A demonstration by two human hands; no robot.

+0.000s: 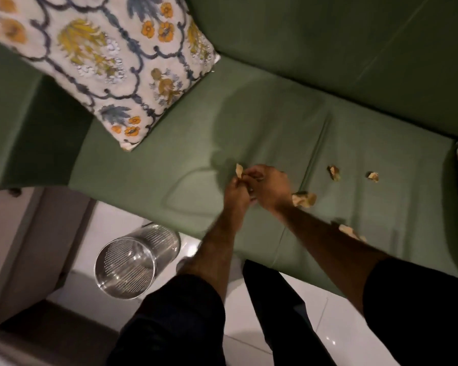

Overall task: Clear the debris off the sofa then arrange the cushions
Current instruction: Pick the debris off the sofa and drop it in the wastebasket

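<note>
Dark sleeves fill the bottom of the frame, bare forearms reaching up to mid-frame, where the left hand [237,190] and right hand [271,190] meet, fingers pinched together on a crumpled paper scrap [239,170] over the sofa seat [148,167]. At lower left a perforated metal bin [132,257] stands on the glossy white floor [336,334], close to the sofa's front edge. At upper left a floral cushion [111,62] leans in the corner. Right of the hands, more paper scraps [304,199] lie scattered on the green fabric. They look light, crushable and easy to pinch anywhere; the soft seat would likely give under pressing fingers.
</note>
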